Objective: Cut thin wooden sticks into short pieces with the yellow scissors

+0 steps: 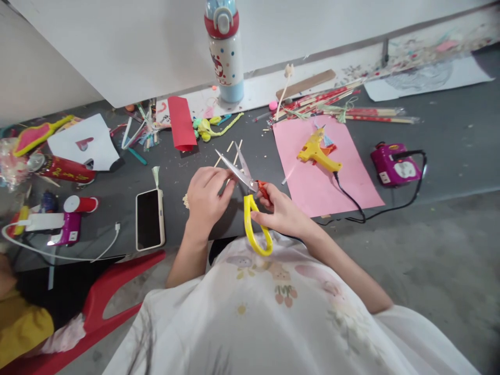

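Note:
My right hand (279, 211) grips a pair of scissors (258, 237) with one yellow handle and one red-orange handle. Their blades are spread apart and point up and left, across the fingertips of my left hand (209, 192). The fingers of my left hand are pressed together in a pinch near the blades; whatever they hold is too small to make out. Just beyond the blades, thin wooden sticks (217, 154) lie on the dark table (183, 172). A small pile of pale bits (186, 201) is partly hidden beside my left hand.
Left of my hands lie a phone (149, 220), red paper (182, 124) and a red can (66, 167). A bottle (225, 57) stands behind. To the right, a yellow glue gun (318, 152) rests on pink paper (312, 195), its cord near a purple power block (395, 165). Another person's sleeve (25, 328) shows lower left.

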A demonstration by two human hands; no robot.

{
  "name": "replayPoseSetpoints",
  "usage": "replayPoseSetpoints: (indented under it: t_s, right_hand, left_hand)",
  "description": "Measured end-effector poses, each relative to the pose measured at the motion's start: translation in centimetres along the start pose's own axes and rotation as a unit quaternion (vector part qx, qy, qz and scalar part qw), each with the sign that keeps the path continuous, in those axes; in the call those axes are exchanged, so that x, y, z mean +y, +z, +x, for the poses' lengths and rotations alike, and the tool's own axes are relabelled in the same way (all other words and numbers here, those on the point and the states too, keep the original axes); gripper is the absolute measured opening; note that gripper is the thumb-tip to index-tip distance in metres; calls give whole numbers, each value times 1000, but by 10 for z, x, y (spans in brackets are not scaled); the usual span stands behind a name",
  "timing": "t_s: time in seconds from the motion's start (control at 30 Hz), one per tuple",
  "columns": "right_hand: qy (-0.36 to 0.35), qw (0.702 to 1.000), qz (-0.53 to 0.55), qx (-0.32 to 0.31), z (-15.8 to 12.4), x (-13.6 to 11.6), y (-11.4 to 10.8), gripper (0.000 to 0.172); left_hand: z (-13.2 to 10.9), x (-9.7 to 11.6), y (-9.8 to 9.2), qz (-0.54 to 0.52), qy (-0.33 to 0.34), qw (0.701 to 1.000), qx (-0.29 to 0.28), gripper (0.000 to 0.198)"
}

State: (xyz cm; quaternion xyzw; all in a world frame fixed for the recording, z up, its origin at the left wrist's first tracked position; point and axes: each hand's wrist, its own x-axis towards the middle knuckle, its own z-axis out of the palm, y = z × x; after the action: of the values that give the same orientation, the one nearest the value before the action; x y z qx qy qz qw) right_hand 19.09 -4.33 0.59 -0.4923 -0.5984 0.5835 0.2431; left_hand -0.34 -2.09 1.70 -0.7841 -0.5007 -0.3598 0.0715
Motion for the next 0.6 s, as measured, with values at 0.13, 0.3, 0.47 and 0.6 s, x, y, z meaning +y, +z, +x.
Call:
replayPoseSetpoints:
  t_s: [0.13,0.3,0.47,0.6]
  right_hand:
    - [0,1000,-18,-7,-5,-7,1,57]
    - [-25,999,-29,-4,-7,-7,0,64]
    - [-37,999,-37,2,-10,-10,0,66]
    - [-36,999,-36,-7,-10,-11,0,64]
  left_hand:
    - [-5,0,2,-44,-5,999,-13,12]
    - [-9,-1,1,-43,10,999,-6,18]
    - [-9,-1,-1,-59,-9,998,-23,22]
    - [-8,0,-2,-65,-29,997,-21,20]
